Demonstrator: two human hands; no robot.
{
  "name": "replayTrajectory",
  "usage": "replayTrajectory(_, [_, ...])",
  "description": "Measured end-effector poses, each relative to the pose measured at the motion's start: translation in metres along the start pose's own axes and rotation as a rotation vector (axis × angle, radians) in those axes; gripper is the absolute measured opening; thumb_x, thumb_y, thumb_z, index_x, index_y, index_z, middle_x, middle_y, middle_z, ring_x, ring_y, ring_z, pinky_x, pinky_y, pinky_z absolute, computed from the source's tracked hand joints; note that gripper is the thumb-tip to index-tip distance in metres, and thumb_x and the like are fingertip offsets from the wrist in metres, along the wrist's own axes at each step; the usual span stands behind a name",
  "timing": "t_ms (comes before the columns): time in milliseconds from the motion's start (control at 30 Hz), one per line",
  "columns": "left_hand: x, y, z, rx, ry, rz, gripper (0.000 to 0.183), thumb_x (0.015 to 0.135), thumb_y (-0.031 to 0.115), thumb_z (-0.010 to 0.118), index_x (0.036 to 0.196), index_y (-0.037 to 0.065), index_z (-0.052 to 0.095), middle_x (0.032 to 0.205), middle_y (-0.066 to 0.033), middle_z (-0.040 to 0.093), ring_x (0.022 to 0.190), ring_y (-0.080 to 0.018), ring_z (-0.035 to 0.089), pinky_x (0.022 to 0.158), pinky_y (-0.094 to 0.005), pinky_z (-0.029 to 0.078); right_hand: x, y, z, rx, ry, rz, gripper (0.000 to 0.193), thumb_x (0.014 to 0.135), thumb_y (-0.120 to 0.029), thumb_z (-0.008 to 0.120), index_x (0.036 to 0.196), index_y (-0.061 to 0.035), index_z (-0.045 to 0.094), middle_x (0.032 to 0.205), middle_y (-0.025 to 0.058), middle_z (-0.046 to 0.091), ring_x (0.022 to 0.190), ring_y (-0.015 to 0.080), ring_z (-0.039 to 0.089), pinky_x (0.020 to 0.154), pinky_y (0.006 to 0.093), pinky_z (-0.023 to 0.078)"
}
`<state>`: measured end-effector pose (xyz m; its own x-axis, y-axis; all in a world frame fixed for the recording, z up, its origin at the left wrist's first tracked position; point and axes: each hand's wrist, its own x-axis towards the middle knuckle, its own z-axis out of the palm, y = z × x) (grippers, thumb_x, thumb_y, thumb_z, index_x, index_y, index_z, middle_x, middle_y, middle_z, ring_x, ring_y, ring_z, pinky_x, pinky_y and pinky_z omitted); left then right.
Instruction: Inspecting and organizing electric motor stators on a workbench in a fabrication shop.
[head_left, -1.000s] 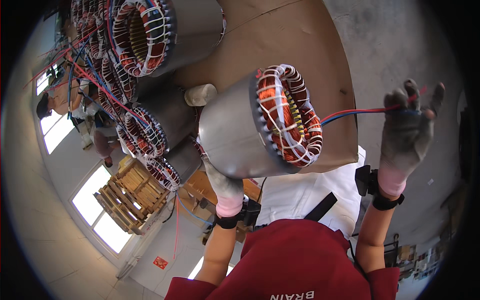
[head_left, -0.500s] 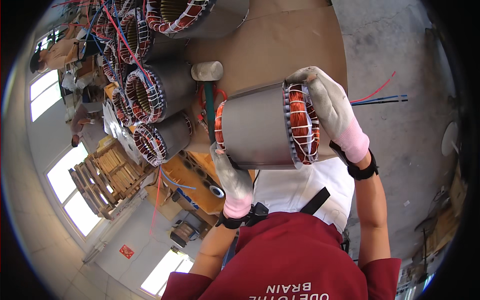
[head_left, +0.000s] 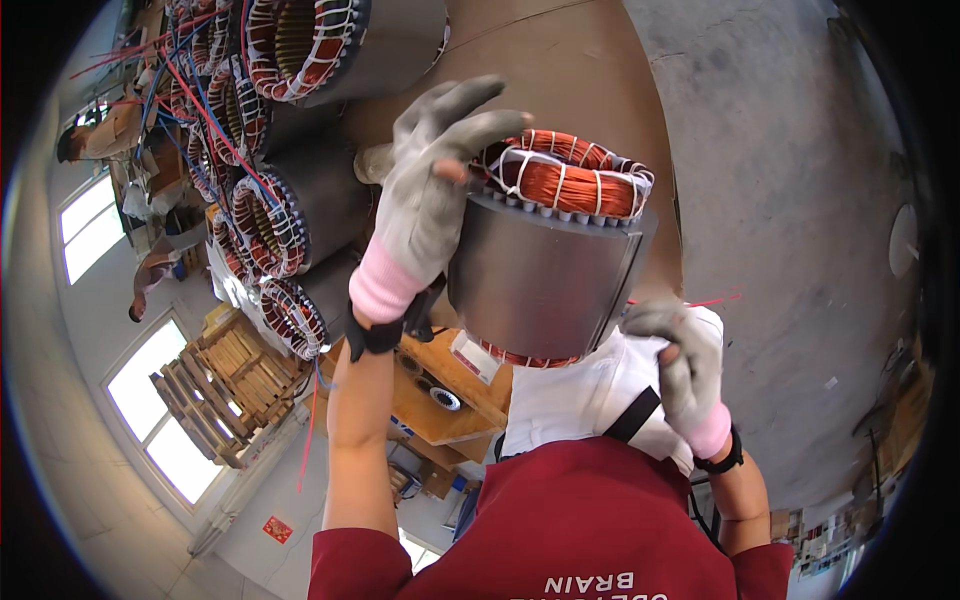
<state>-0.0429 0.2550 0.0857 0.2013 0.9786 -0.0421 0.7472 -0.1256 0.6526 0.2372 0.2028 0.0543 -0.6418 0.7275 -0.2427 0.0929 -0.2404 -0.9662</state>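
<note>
A grey cylindrical motor stator [head_left: 550, 280] stands tilted before me, its upper ring of copper windings [head_left: 575, 188] bound with white lacing. My left hand [head_left: 425, 190], in a grey and pink glove, is at its upper left edge with fingers stretched out and apart. Whether that hand bears on the stator is hard to tell. Close by the stator's lower right side, my gloved right hand [head_left: 685, 365] has loosely bent fingers, spread from the thumb, with nothing visible in them. Red lead wire [head_left: 715, 300] sticks out beyond the right hand.
Several more stators [head_left: 320, 210] with laced windings and red and blue leads line the left of the brown work surface [head_left: 560, 60]. A pale mallet head [head_left: 372, 163] is partly hidden behind my left hand. Wooden pallets [head_left: 230, 370] and two people are farther left.
The stator has turned from lying sideways to standing tilted, windings upward. My left hand has moved up to its top; my right hand has come off the windings and dropped toward its lower end.
</note>
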Motion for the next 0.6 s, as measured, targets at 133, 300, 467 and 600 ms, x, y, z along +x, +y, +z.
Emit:
replayTrajectory(133, [-0.087, 0.0, 0.022, -0.138, 0.411, -0.372, 0.075, 0.083, 0.065, 0.028, 0.125, 0.004, 0.036, 0.123, -0.01, 0.041, 0.114, -0.0212, 0.039, 0.099, -0.0369, 0.031, 0.068, 0.006, -0.018, -0.043, 0.352, 0.064, 0.041, 0.091, -0.032, 0.039, 0.117, -0.0004, 0.046, 0.088, 0.0126, 0.052, 0.078, 0.021, 0.05, 0.072, 0.031, 0.041])
replayTrajectory(300, [-0.172, 0.048, 0.07, -0.583, 0.614, -0.811, 0.076, 0.081, 0.067, 0.035, 0.125, 0.006, 0.031, 0.119, -0.0093, 0.04, 0.112, -0.0206, 0.039, 0.1, -0.0401, 0.027, 0.097, 0.008, -0.016, -0.323, 0.104, -0.182, 0.032, 0.092, -0.028, 0.035, 0.105, -0.0021, 0.049, 0.098, 0.0174, 0.05, 0.082, 0.0311, 0.043, 0.074, 0.0383, 0.036])
replayTrajectory(467, [-0.162, 0.082, 0.091, -0.789, 0.861, -0.988, 0.053, 0.085, 0.035, 0.055, 0.12, -0.002, 0.039, 0.109, -0.0126, 0.051, 0.1, -0.0194, 0.049, 0.088, -0.0302, 0.038, 0.036, 0.008, 0.001, -0.063, 0.182, 0.146, 0.061, 0.086, -0.058, 0.035, 0.106, -0.0019, 0.05, 0.087, 0.0114, 0.041, 0.076, 0.0244, 0.044, 0.071, 0.0335, 0.038])
replayTrajectory(600, [-0.153, 0.074, 0.093, -0.94, 0.981, -1.063, 0.057, 0.086, 0.011, 0.055, 0.131, 0.0, 0.023, 0.118, -0.0137, 0.045, 0.106, -0.0229, 0.047, 0.092, -0.0343, 0.036, 0.017, 0.007, 0.012, 0.151, 0.131, 0.186, 0.065, 0.086, -0.057, 0.036, 0.11, 0.0016, 0.048, 0.091, 0.0109, 0.042, 0.08, 0.019, 0.045, 0.071, 0.0295, 0.04])
